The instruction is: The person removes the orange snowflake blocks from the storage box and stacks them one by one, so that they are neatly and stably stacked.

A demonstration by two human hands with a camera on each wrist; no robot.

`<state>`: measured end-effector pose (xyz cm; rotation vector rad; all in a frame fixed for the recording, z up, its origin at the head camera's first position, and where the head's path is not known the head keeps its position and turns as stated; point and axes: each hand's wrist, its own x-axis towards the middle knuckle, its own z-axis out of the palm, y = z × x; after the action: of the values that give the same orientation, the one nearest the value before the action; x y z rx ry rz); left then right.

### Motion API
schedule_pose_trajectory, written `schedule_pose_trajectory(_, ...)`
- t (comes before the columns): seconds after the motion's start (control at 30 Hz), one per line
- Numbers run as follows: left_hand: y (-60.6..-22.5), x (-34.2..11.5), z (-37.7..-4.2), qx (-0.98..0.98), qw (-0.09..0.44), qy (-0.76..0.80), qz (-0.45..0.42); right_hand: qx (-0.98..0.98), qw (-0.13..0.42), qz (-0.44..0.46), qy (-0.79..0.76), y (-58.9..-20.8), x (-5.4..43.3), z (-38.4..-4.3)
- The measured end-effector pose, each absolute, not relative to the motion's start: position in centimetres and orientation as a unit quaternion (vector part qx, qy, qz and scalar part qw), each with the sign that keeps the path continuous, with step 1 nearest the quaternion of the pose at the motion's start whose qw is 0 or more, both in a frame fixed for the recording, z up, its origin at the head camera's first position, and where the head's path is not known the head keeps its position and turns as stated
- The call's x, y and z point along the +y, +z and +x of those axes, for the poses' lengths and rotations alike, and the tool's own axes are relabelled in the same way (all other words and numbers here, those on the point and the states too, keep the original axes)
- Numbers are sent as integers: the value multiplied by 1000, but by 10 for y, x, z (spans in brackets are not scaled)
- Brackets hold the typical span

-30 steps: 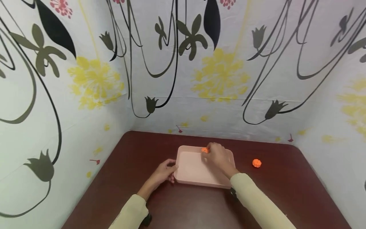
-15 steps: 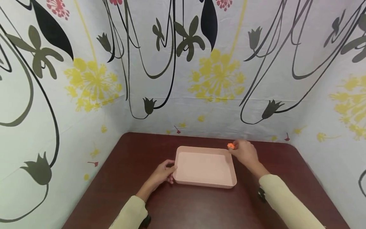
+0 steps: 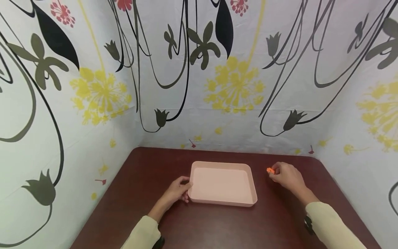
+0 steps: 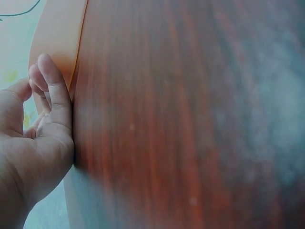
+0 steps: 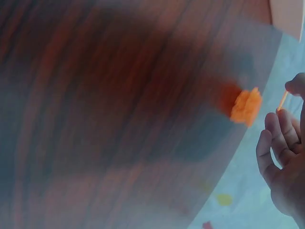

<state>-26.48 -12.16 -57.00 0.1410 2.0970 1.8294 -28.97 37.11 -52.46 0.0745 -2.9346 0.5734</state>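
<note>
A shallow pink tray lies on the dark red-brown table. At its left end my left hand holds the rim, thumb on top and the other fingers at the outer side. Right of the tray, my right hand pinches a small orange flower-shaped piece. In the right wrist view this piece looks thin and edge-on between thumb and fingertips. Close by on the table stands another orange piece with a bumpy edge, perhaps several stacked. The head view does not show it apart from the hand.
The table has rounded far corners. Patterned cloth with flowers and stems hangs behind it and at both sides. Part of the tray's wall appears at the upper right of the right wrist view.
My right hand has moved from over the tray, past its right end, to the orange piece on the table, still pinching an orange piece. My left hand stays at the tray's left end.
</note>
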Motion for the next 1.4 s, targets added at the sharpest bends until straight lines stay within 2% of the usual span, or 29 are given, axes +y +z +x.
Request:
schedule_pose_trajectory(0.63, -570, -128, -268, 750, 171, 637, 39, -982, 59, 36, 175, -541, 393, -283)
schedule_pose_trajectory(1.4, -567, -128, -272, 750, 168, 639, 34, -980, 92, 48, 170, -542, 394, -285)
